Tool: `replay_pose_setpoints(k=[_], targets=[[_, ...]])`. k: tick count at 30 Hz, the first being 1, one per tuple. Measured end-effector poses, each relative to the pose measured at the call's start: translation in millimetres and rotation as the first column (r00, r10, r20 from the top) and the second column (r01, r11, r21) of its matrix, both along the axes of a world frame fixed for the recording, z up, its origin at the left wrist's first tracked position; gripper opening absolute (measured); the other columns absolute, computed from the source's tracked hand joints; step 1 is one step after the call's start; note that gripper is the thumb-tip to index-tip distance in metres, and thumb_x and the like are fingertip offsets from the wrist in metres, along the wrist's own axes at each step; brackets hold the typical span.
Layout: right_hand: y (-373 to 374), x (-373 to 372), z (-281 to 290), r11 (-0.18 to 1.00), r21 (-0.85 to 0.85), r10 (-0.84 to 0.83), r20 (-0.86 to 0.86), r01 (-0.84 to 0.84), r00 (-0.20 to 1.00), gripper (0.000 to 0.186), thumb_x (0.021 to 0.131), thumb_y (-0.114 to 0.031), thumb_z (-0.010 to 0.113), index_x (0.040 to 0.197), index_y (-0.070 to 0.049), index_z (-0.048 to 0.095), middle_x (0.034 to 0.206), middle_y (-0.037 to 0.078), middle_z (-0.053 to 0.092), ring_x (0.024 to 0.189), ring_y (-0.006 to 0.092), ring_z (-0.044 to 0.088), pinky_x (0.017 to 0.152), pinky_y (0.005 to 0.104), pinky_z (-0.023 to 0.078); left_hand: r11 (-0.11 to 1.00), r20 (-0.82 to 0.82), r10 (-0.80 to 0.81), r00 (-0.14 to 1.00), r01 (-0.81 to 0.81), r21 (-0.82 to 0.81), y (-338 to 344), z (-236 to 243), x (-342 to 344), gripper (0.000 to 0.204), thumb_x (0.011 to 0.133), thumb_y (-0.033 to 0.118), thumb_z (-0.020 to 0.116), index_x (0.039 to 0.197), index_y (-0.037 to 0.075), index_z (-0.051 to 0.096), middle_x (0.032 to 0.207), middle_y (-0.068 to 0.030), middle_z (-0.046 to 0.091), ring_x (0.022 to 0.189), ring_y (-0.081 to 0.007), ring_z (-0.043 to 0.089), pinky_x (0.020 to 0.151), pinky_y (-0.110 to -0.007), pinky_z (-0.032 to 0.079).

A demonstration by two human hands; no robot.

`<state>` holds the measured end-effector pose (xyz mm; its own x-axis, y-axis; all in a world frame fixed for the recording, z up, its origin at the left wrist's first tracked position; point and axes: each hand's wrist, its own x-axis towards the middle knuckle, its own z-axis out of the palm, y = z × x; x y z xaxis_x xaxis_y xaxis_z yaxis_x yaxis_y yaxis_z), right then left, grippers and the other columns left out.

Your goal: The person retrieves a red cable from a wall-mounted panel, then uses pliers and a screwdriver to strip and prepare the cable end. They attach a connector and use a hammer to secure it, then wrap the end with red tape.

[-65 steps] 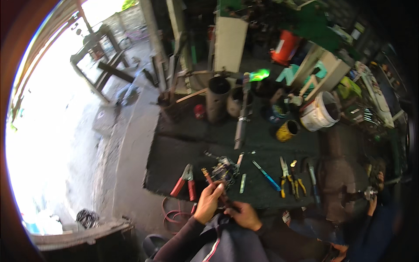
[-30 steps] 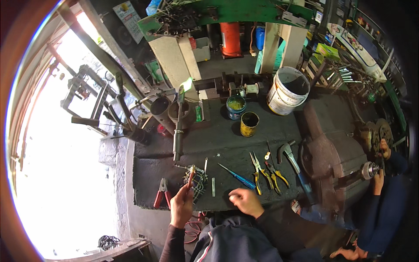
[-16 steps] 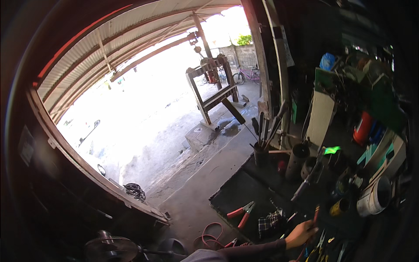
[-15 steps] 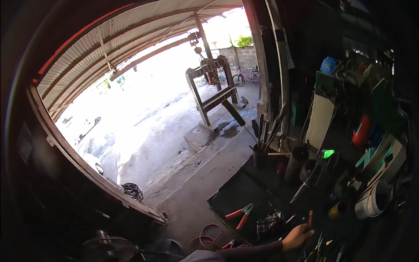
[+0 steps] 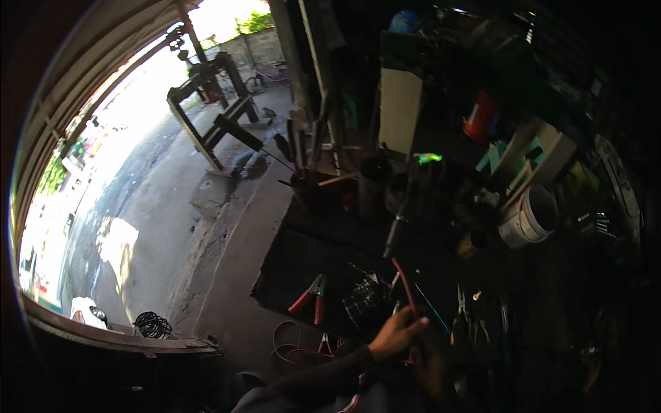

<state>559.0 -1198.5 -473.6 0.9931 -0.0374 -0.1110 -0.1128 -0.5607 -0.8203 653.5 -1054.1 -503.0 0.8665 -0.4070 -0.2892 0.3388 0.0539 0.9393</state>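
Observation:
My left hand [image 5: 396,334] is closed around a red cable [image 5: 403,279], which sticks up above the bench mat [image 5: 296,248]. My right hand [image 5: 430,372] is just below it in deep shadow, its fingers unclear. Left of the cable lie a dark checked bundle [image 5: 361,303] with thin metal pieces and a red-handled clamp [image 5: 306,299]. To the right are a blue screwdriver [image 5: 434,310], yellow-handled pliers [image 5: 461,316] and a dim hammer [image 5: 506,316]. A second red clamp with leads [image 5: 326,344] hangs at the near edge.
A white bucket [image 5: 520,227], yellow can [image 5: 471,244], dark cylinder [image 5: 375,189] and long metal tool [image 5: 392,234] stand or lie toward the back. A red cylinder [image 5: 478,117] is beyond. At left, a metal frame [image 5: 206,124] stands outside; coiled cable [image 5: 151,325] lies by the sill.
The view swung toward the bright doorway and has partly turned back, with the bench now darker. My right hand, apart from my left a second ago, is now just below it.

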Motion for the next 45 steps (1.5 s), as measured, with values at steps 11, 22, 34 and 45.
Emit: replay_pose_setpoints(k=[11,22,34,45], targets=[[50,66,9,0.999,0.036,0.035,-0.095,-0.032,0.995,0.046,0.101,-0.025,0.069,0.145,-0.013,0.062,0.116,0.023,0.075,0.105,0.0424,0.074,0.085,0.0495,0.058,0.945,-0.046,0.318,0.947,-0.320,-0.064,64,5,38,0.027,0.109,0.023,0.064,0.115,-0.003,0.069,0.089,-0.0014,0.068,0.077,-0.0074,0.061,0.068,-0.026,0.050],[53,81,-7,0.993,0.120,-0.017,-0.007,0.018,1.000,0.042,0.100,-0.021,0.071,0.141,-0.013,0.065,0.090,0.015,0.077,0.081,0.0324,0.078,0.073,0.0405,0.058,0.972,-0.010,0.223,0.975,-0.223,-0.070,81,-4,61,0.031,0.109,0.021,0.061,0.123,-0.005,0.069,0.093,-0.0028,0.070,0.081,-0.0080,0.062,0.072,-0.026,0.051],[-21,4,56,0.722,0.570,-0.592,0.215,0.393,0.777,0.045,0.099,-0.007,0.060,0.143,0.003,0.063,0.072,-0.002,0.053,0.059,0.0054,0.047,0.054,0.0226,0.036,0.991,-0.094,0.031,0.995,-0.018,0.136,101,-27,17,0.041,0.109,0.026,0.062,0.135,-0.004,0.068,0.097,-0.0071,0.077,0.082,-0.0105,0.068,0.076,-0.027,0.057],[98,102,157,0.870,0.493,-0.150,0.295,-0.016,0.944,0.041,0.096,0.000,0.065,0.137,0.003,0.069,0.068,0.000,0.060,0.058,0.0035,0.055,0.054,0.0223,0.042,0.975,0.058,0.067,0.996,-0.077,0.210,126,-17,21,0.038,0.108,0.025,0.066,0.131,-0.005,0.070,0.108,-0.0110,0.078,0.099,-0.0143,0.070,0.091,-0.031,0.056]])
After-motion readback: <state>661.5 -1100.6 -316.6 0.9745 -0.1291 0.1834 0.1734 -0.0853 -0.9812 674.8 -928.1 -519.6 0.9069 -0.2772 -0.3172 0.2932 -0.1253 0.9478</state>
